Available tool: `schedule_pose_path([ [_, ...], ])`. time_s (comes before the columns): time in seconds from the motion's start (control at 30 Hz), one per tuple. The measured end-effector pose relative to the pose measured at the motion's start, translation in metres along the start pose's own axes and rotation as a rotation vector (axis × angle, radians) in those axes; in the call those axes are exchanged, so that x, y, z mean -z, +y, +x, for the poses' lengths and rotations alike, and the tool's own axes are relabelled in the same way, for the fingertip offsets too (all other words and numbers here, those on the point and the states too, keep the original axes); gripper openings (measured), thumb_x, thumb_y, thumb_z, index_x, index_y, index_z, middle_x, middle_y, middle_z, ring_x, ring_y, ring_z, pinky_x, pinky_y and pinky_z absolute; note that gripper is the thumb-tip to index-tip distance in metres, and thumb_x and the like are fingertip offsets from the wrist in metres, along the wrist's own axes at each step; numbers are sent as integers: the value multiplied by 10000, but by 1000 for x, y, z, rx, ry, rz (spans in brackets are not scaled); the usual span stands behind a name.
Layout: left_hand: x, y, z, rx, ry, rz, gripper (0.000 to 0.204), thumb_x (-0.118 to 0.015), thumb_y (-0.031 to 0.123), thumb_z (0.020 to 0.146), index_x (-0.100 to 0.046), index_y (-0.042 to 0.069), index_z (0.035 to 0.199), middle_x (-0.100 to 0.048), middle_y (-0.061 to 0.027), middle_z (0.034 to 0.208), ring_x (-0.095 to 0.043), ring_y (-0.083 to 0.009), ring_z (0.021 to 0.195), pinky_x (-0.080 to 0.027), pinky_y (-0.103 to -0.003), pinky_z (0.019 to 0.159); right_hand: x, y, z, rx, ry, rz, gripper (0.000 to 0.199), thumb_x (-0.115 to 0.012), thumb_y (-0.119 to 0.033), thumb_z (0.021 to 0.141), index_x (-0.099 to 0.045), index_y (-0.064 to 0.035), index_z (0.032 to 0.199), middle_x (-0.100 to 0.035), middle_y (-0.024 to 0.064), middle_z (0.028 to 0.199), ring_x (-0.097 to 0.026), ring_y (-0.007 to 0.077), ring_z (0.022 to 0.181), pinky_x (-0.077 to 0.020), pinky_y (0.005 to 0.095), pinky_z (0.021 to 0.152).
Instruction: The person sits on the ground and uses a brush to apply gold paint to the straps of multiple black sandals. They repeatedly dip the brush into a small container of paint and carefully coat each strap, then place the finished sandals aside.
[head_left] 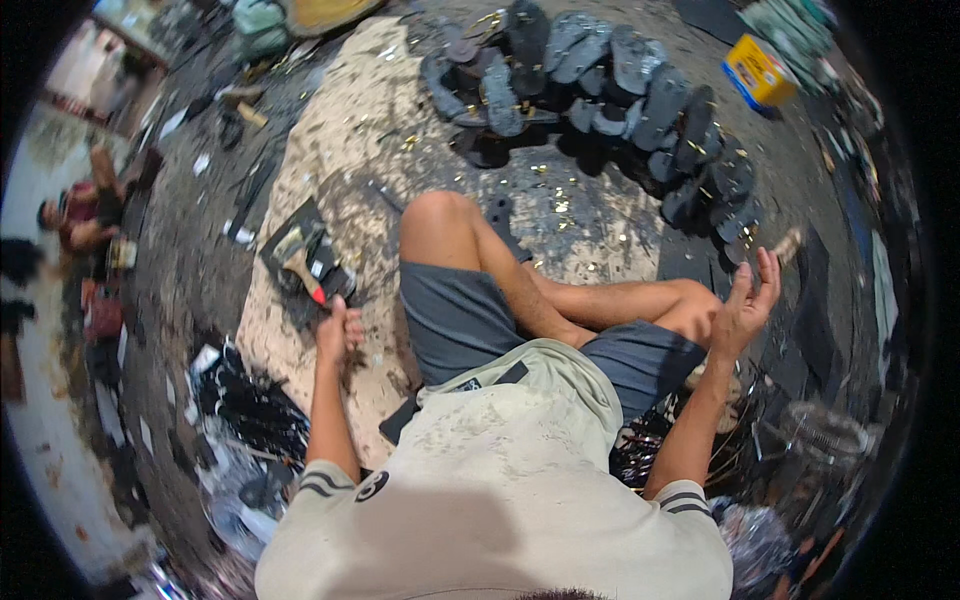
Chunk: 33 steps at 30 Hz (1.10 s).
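Observation:
My left hand is just below the red handle tip of a paintbrush. Its fingers are loosely bent and apart, and I see nothing held in them. The brush lies across a dark, square-looking piece smeared with black. Out to the right, my right hand is raised beside my knee, fingers spread and holding nothing. Beyond that hand, a curved row of dark flip-flops stands in stacked pairs. A dark strap-like piece lies by my left knee, partly hidden by my leg.
I sit cross-legged on a stained, light-coloured sheet. A yellow and blue box stands at the far right. Black strips are piled at my left, and a wire-like metal piece is at my right. Another person sits far left.

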<state>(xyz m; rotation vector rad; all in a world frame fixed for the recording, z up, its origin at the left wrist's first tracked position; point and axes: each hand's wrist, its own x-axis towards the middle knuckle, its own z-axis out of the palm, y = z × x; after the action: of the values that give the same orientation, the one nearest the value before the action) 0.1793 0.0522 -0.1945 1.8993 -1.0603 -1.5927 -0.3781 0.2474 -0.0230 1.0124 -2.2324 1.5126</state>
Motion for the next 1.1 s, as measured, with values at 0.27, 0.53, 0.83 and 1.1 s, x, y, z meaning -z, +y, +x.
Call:
schedule_pose_path([
  [0.27, -38, -80, 17, -503, 4, 781, 409, -675, 302, 861, -628, 28, 1161, -603, -198, 1179, -535, -368, 1145, -413, -444, 986, 110, -18, -8, -34, 323, -88, 360, -552, -217, 1005, -542, -28, 1312, -396, 114, 1429, -440, 204, 1276, -457, 332, 970],
  [0.53, -49, -88, 14, -417, -162, 1047, 714, -690, 360, 855, -415, 61, 1443, -216, -310, 1533, -186, -518, 1409, -217, -533, 1152, 142, -106, 31, 218, 342, -304, 325, -551, -221, 991, -580, -79, 1282, -470, 97, 1407, -493, 217, 1252, -462, 352, 962],
  [0.83, -79, -113, 46, -521, -235, 1367, 545, -641, 360, 894, -533, 46, 1325, -423, -250, 1397, -359, -411, 1312, -327, -460, 1076, 106, -79, 189, 558, -111, -809, 266, -627, -150, 911, -628, -98, 1172, -554, 106, 1302, -526, 278, 1194, -461, 378, 973],
  [1.1, -92, -62, 56, -392, -195, 1209, 470, -620, 356, 910, -571, 37, 1251, -504, -215, 1286, -447, -375, 1192, -381, -444, 997, -71, 66, 253, 522, -700, -651, 223, -676, -128, 826, -653, -82, 1043, -601, 114, 1123, -553, 318, 1081, -488, 411, 920],
])
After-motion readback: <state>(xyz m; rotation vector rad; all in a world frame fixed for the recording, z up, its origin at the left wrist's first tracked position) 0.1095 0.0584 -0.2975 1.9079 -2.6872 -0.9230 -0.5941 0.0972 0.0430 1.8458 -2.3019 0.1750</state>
